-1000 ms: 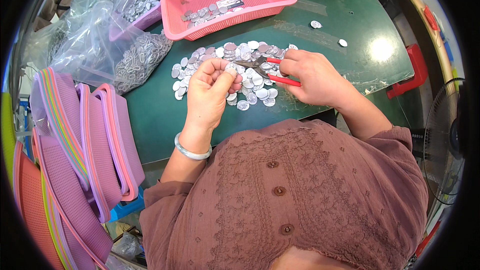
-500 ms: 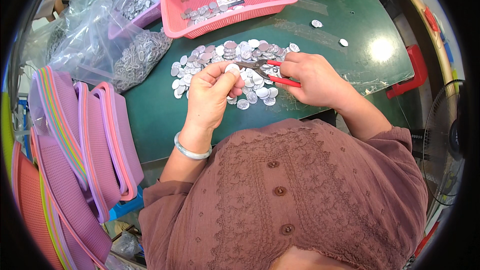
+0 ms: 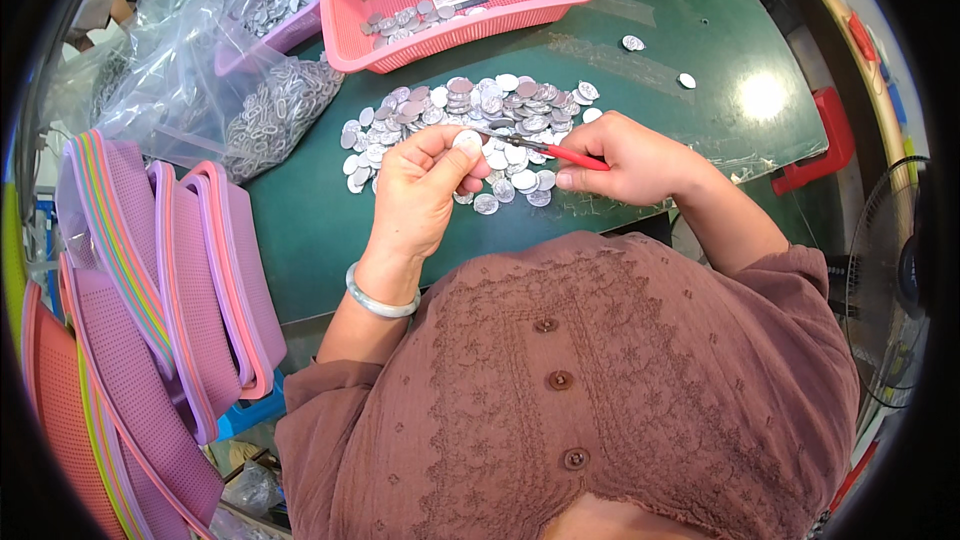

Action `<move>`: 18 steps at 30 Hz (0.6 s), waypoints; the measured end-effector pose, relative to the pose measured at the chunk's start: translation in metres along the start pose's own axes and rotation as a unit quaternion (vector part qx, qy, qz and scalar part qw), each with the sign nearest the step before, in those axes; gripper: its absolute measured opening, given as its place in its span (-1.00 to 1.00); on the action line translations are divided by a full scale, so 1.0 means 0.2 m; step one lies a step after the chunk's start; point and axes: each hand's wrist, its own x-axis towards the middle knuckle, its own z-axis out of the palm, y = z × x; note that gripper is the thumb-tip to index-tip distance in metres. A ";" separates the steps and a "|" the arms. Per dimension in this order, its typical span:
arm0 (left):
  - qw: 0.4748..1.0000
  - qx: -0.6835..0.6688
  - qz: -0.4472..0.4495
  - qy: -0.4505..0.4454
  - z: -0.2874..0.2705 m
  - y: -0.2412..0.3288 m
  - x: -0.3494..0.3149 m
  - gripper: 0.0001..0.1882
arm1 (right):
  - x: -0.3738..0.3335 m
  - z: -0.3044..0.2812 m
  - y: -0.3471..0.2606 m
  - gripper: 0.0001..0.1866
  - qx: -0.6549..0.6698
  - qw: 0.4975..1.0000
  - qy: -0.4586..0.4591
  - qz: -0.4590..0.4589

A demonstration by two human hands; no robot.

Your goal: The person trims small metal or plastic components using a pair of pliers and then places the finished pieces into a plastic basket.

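Observation:
My left hand pinches a silver oval disc between thumb and fingers, above the pile. Red-handled pliers are gripped in my right hand, their dark jaws pointing left at the upper edge of that disc. Whether the jaws bite on anything there is too small to make out. Under and behind both hands spreads a heap of silver oval discs on the green table.
A pink basket holding some discs and a label stands behind the heap. Left of it lies a clear bag of metal links, near a purple basket. Stacked baskets fill the left side. Two single discs lie at right; a fan stands beyond.
The pliers' handles have come together and the tool has turned in my right hand. That hand has shifted slightly right. My left hand with the disc has barely moved.

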 end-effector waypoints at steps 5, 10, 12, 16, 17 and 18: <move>0.998 -0.044 -0.022 0.034 0.01 0.00 0.00 -0.83 | 0.00 -0.02 0.04 -0.67 0.066 0.997 0.002 -0.031; 0.997 -0.053 -0.027 0.040 0.01 0.01 0.00 -0.83 | 0.01 -0.04 -0.01 -0.68 -0.039 0.998 0.023 -0.054; 0.998 -0.053 -0.026 0.038 0.01 0.01 0.00 -0.83 | 0.02 -0.04 -0.01 -0.70 -0.063 0.997 0.019 -0.050; 0.998 -0.051 -0.025 0.032 0.00 0.01 0.00 -0.84 | 0.02 -0.04 -0.03 -0.72 -0.080 0.995 0.030 -0.055; 0.998 -0.051 -0.025 0.032 0.00 0.01 0.00 -0.85 | 0.02 -0.04 -0.03 -0.73 -0.083 0.995 0.029 -0.052; 0.998 -0.050 -0.025 0.032 0.00 0.00 0.00 -0.85 | 0.02 -0.04 -0.03 -0.73 -0.085 0.995 0.027 -0.050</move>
